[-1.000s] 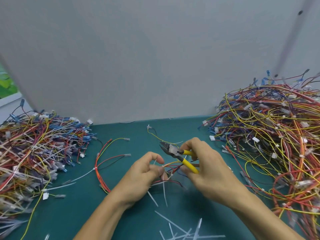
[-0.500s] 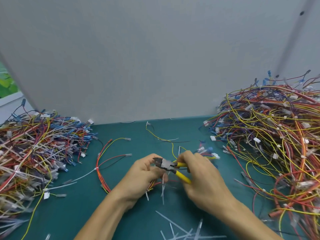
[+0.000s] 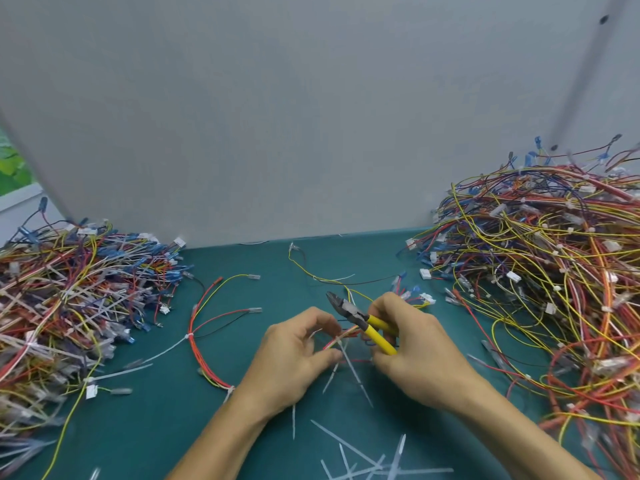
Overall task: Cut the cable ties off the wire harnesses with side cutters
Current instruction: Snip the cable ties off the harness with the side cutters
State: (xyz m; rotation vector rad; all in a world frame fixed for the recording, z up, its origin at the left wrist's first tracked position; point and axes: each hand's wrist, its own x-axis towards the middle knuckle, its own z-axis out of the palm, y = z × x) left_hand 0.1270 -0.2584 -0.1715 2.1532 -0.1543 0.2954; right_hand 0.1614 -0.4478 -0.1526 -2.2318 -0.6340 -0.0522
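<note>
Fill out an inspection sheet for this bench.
Surface: teal bench mat, partly bare.
Job's things: yellow-handled steel side cutters; small red-and-yellow wire harness with white cable ties, between the hands.
Clutter: cut white plastic tie offcuts at the near edge.
Grippers: right hand grips the cutters; left hand pinches the harness.
Cables: tangled multicoloured left harness pile; larger right harness pile; loose red harness on the mat.
Surroundings: plain grey wall panel behind.
</note>
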